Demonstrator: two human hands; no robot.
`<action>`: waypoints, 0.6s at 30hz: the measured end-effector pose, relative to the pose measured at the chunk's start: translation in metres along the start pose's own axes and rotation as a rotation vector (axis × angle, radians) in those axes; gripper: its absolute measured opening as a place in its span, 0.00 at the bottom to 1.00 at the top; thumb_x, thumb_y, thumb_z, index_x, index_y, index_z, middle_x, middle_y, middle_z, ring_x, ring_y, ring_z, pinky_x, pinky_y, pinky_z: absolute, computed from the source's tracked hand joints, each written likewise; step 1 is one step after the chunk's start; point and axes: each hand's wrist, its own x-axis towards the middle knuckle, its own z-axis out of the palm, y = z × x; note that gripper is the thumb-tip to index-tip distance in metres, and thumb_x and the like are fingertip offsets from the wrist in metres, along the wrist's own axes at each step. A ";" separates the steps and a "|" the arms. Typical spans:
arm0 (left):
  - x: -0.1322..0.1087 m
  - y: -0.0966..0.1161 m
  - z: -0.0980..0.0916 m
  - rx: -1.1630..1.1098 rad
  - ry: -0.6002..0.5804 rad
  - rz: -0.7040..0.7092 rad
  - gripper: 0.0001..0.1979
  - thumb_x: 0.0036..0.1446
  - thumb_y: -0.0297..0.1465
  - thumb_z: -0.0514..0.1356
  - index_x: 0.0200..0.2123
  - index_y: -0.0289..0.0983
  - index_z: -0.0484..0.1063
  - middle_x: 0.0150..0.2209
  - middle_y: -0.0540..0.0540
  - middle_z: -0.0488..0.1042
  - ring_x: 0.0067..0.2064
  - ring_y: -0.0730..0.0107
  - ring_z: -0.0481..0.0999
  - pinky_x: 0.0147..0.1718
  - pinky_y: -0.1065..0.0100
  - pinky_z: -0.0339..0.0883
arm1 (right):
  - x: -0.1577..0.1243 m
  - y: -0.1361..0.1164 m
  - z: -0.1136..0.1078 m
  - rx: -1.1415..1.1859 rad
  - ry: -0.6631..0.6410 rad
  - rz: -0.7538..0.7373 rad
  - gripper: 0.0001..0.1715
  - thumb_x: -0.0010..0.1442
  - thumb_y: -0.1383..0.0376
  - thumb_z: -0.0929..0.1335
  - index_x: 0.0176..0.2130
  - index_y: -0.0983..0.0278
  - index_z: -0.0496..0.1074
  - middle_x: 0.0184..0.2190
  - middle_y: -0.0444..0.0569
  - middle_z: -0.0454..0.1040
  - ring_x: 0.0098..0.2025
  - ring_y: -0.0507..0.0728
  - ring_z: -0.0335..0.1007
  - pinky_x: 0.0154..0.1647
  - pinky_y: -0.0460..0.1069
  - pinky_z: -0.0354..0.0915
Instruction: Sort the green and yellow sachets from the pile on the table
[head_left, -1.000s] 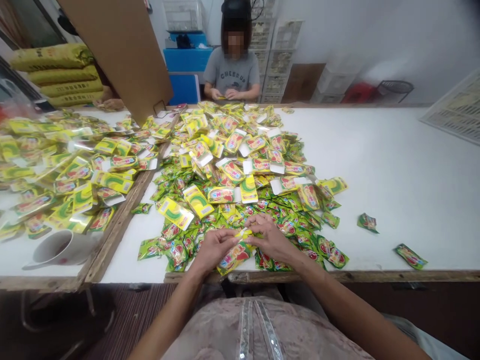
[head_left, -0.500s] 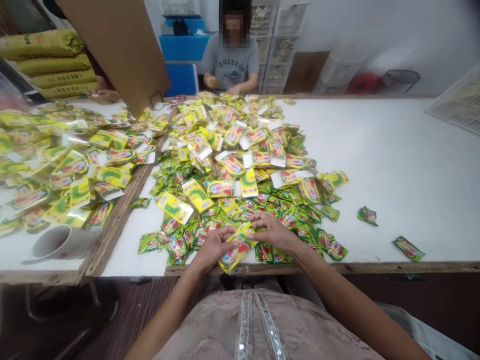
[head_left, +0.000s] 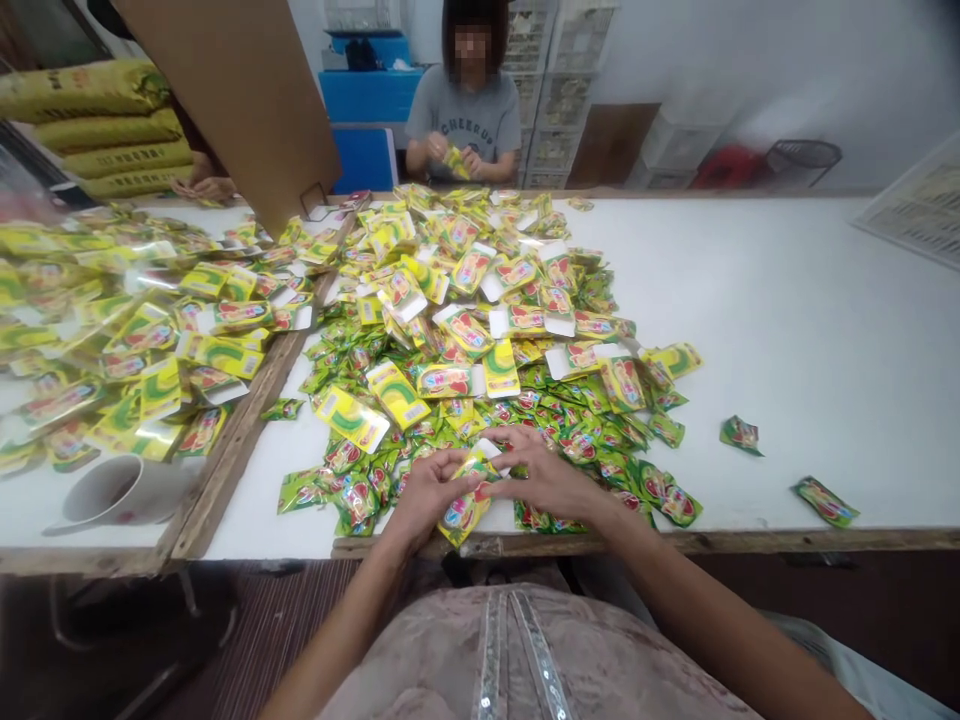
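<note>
Close to the front edge of the table, my left hand (head_left: 435, 492) grips a small yellow and green cardboard box (head_left: 463, 512) with a red fruit picture, thumb across its face. My right hand (head_left: 541, 474) is closed at the box's upper end, its fingers on the edge where a white flap shows. Some of those fingertips are hidden behind the box. Around both hands lies a heap of small green sachets (head_left: 581, 440). Beyond them is a pile of similar yellow boxes (head_left: 465, 330), several with white end flaps standing open.
On the right of the white table (head_left: 750, 300), two stray sachets (head_left: 741, 435) lie apart. A wooden strip (head_left: 247, 420) divides off the left section, with more boxes and a cup (head_left: 124, 490). Across the table a co-worker (head_left: 465, 120) holds a yellow item. A cardboard panel (head_left: 232, 100) stands left.
The held box now shows a white flap at its upper end, and my right fingers have shifted over it. The co-worker has raised both hands with a yellow item.
</note>
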 end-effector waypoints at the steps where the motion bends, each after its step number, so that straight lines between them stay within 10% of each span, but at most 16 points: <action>1: 0.001 0.000 0.000 0.001 0.007 0.011 0.18 0.38 0.34 0.70 0.34 0.34 0.74 0.27 0.48 0.78 0.26 0.72 0.74 0.28 0.72 0.66 | 0.000 -0.002 0.003 -0.043 0.019 -0.015 0.14 0.50 0.53 0.71 0.33 0.59 0.78 0.54 0.48 0.63 0.59 0.63 0.48 0.59 0.59 0.45; 11: 0.003 0.011 0.000 0.011 -0.015 0.038 0.16 0.41 0.36 0.68 0.33 0.33 0.73 0.23 0.50 0.76 0.23 0.74 0.72 0.26 0.72 0.64 | 0.009 -0.004 0.024 0.045 0.256 0.130 0.14 0.43 0.54 0.75 0.26 0.60 0.76 0.51 0.48 0.67 0.56 0.62 0.51 0.57 0.58 0.47; 18: 0.002 0.014 0.000 0.060 -0.050 0.026 0.17 0.42 0.38 0.67 0.33 0.33 0.74 0.25 0.48 0.76 0.25 0.71 0.73 0.28 0.71 0.65 | 0.008 -0.011 0.019 0.062 0.046 -0.016 0.13 0.55 0.54 0.68 0.29 0.59 0.78 0.53 0.46 0.65 0.59 0.61 0.46 0.60 0.58 0.42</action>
